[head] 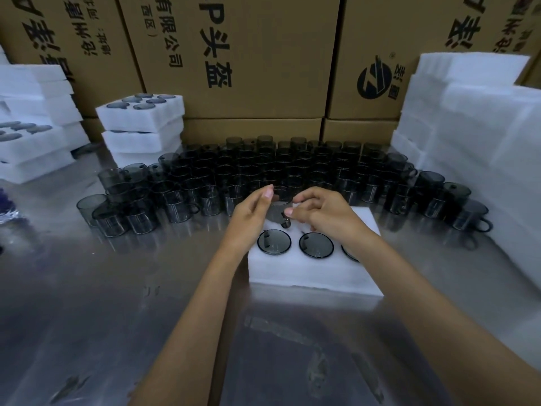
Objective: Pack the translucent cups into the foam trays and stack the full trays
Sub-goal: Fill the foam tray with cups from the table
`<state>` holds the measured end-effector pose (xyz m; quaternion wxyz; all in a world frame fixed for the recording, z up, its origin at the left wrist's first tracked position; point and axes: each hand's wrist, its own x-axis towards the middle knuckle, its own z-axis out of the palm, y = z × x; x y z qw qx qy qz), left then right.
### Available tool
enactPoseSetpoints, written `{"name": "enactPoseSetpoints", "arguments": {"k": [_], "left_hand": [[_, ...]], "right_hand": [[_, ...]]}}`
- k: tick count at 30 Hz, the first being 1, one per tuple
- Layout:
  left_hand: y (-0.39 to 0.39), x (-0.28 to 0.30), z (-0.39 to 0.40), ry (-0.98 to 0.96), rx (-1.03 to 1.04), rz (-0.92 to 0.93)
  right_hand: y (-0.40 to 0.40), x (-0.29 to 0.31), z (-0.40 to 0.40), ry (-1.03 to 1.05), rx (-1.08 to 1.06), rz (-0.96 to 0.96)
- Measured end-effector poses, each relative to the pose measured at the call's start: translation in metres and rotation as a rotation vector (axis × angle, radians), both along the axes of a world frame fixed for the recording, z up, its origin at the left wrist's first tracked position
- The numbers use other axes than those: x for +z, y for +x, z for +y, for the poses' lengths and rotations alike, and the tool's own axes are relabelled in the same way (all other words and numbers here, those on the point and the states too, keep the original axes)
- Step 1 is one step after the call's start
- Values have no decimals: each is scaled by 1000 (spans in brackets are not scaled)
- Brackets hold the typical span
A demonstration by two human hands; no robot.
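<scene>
Boxes point(251, 54) are walling off the back of the desk point(87, 288), with empty foam point(474, 127) piling up on the right and full trays point(140, 124) stacking on the left, probably so each is lying within reach of one arm. Loose cups point(263, 171) are crowding just behind the tray point(313, 271), which is already showing three seated cups in its near row. Both hands are pinching one cup point(278, 210) over the tray's back row, the left hand point(251, 212) steadying its side and the right hand point(322, 212) fingering the handle, seemingly turning it to fit a pocket.

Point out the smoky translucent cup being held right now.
In the head view, the smoky translucent cup is centre frame, gripped between the left hand and right hand, above the white foam tray's far-left corner.
</scene>
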<state>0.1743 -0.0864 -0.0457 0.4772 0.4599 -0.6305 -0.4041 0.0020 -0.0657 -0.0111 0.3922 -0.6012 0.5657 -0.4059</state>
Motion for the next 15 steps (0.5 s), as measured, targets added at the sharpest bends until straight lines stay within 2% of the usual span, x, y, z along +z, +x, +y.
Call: {"name": "enactPoseSetpoints", "arguments": {"k": [9, 13, 15], "left_hand": [[1, 1, 6, -45, 30, -6], [4, 4, 12, -126, 70, -48], [7, 8, 16, -212, 115, -156]], "right_hand": [[-1, 1, 1, 5, 25, 72], [0, -3, 11, -371, 10, 392], [-5, -3, 13, -431, 121, 552]]}}
